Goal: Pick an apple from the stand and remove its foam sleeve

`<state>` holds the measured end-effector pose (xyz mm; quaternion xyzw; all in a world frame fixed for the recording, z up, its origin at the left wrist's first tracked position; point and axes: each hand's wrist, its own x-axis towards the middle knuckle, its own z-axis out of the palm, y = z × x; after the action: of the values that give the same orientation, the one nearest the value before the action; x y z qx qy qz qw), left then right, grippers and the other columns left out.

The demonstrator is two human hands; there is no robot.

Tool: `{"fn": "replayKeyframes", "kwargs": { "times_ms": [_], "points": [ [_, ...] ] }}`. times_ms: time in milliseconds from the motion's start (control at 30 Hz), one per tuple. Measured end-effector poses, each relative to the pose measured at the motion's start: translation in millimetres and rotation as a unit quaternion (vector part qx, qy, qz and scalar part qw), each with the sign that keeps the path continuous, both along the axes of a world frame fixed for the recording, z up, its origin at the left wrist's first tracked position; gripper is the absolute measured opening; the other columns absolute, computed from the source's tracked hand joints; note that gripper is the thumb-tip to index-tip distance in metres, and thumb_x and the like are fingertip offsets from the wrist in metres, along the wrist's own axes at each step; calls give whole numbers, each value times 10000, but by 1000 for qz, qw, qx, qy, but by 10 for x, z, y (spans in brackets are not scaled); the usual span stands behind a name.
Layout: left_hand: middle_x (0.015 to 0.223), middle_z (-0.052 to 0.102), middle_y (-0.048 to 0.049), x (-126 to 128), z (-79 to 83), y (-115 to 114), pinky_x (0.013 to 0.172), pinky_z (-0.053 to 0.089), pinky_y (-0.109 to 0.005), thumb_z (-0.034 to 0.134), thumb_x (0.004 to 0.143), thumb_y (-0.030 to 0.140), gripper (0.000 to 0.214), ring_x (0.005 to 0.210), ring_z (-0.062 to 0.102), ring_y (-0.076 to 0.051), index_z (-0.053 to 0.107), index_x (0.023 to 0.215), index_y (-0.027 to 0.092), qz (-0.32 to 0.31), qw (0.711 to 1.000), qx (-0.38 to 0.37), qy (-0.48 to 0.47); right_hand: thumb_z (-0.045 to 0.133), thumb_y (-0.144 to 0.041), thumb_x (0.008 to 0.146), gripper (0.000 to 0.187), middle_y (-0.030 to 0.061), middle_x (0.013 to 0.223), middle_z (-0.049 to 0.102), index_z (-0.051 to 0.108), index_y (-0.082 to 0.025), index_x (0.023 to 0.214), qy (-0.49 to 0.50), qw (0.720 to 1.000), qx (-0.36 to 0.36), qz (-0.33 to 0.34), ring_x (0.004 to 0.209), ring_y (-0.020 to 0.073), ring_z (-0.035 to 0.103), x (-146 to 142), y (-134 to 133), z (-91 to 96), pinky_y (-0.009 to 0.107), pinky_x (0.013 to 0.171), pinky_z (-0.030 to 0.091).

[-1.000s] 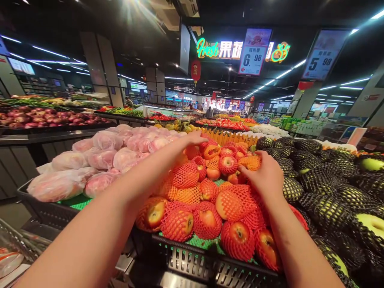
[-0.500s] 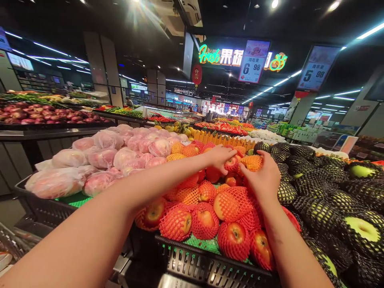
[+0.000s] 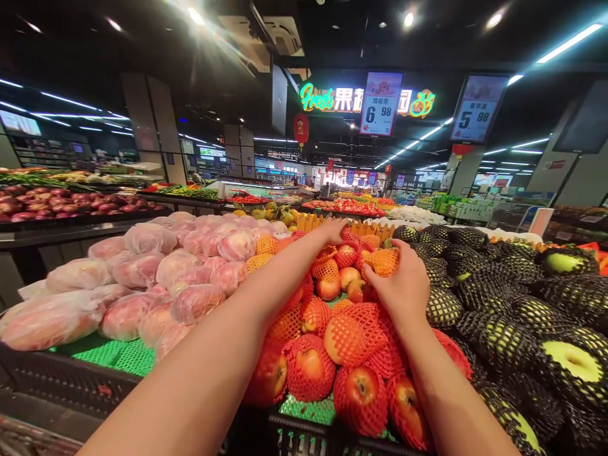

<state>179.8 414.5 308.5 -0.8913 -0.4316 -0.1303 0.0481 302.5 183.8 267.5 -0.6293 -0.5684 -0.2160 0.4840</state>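
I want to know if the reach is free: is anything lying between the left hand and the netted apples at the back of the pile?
Nothing visible. The left hand already rests on the netted apples at the back; the right hand touches an orange-netted fruit beside them.

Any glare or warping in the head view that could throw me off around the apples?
Head view: ceiling lights flare at top; wide-angle lens bends the edges, stretching the left forearm; netted apples under both hands are sharp and evenly lit.

Your approach is open from above only: bagged fruit (image 3: 142,266) crowds left, black-netted fruit (image 3: 513,304) right, yellow fence (image 3: 365,227) blocks the back.
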Motion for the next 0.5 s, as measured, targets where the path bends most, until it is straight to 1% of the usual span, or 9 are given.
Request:
{"fn": "replayKeyframes", "kwargs": {
  "times_ms": [67,133,200,267,333,400,433,467,500],
  "points": [
    [1594,375,-120,51,-16,61,1147,360,-396,628,775,212,771,1432,392,-309,359,1497,217,-7,999,-28,24,760,-359,724,635,164,1133,667,555,-142,1284,3,1000,-3,-1,1028,339,595,-3,-6,7,454,878,473],
    [1618,332,-115,61,12,68,1131,379,-397,585,802,199,781,1432,401,-299,307,1531,229,-11,998,-44,34,768,-360,719,642,168,1145,669,555,-143,1285,6,1000,-7,-3,1031,345,599,-6,-10,12,460,878,478],
    [1632,290,-139,23,87,-14,1119,389,-389,554,840,209,776,1419,421,-292,252,1555,209,-19,999,-40,30,775,-361,715,651,170,1155,670,553,-144,1288,3,1000,-9,-5,1033,350,603,-9,-9,12,465,881,483],
    [1608,326,-173,-54,192,-198,1117,381,-381,519,887,254,690,1402,435,-289,297,1534,156,-30,999,-20,14,779,-366,714,659,168,1163,671,551,-147,1292,-3,1000,-10,-5,1030,353,608,-11,-3,8,468,886,485],
    [1473,515,-165,-146,281,-454,1073,407,-351,488,916,292,514,1296,528,-264,486,1400,121,-67,998,11,0,781,-375,712,668,165,1165,673,547,-152,1297,-5,1000,-12,-4,1027,357,612,-9,5,2,469,885,487],
    [1185,704,-108,-229,296,-725,940,467,-306,498,908,293,330,1052,643,-215,659,1146,131,-136,990,29,25,784,-382,707,671,160,1168,676,547,-161,1294,-1,1000,-14,-1,1024,357,615,-5,12,-2,467,883,487],
    [1043,740,-88,-262,264,-846,859,482,-297,523,886,277,263,927,662,-202,700,1022,138,-159,985,35,57,787,-384,703,669,158,1167,677,549,-166,1289,2,1000,-15,1,1022,355,616,-1,14,-1,465,882,487],
    [946,750,-87,-287,206,-949,789,483,-298,560,852,254,213,840,663,-203,719,934,137,-160,981,42,98,788,-384,699,664,156,1166,679,552,-170,1282,6,1000,-17,2,1020,354,617,2,15,0,463,882,485],
    [898,751,-104,-306,128,-1030,741,478,-306,600,811,227,179,798,662,-217,729,882,126,-142,979,47,138,790,-384,695,659,154,1165,680,556,-174,1274,8,1000,-19,3,1018,352,618,5,15,3,462,882,484]
  ]
}}
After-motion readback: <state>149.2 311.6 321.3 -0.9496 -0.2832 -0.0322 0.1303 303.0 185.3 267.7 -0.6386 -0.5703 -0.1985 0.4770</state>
